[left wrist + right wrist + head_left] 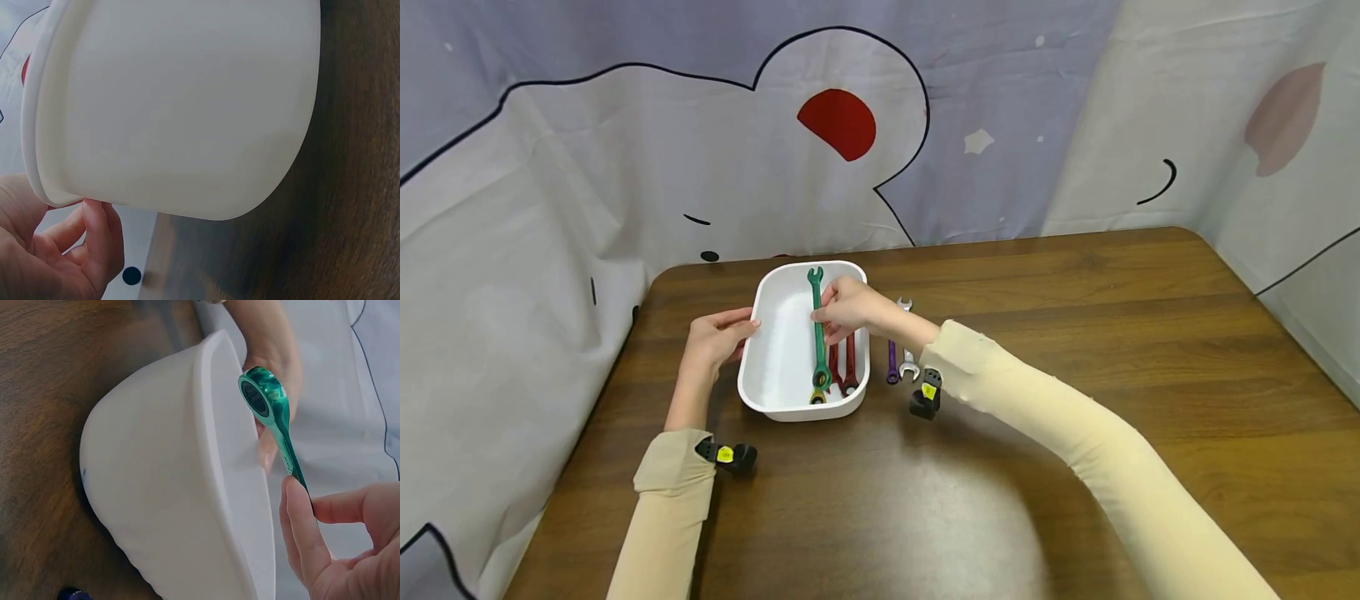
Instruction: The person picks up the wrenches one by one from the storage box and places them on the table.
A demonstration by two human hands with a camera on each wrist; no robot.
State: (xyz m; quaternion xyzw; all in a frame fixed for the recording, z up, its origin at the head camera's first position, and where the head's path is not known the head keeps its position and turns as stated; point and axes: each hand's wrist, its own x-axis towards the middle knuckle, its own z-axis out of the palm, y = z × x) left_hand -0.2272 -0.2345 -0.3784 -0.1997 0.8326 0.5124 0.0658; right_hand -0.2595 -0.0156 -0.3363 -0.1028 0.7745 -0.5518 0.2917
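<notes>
Green ratcheting combination wrench (820, 353) pinched mid-shank by right hand (852, 305); left hand (714, 338) grips white tub (801, 414) (brace against tipping).

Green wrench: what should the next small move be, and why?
I'd probably lower the green wrench into the white container: the right hand pinches it above the container, red wrenches lie inside, and the left hand holds the container's rim.
</notes>
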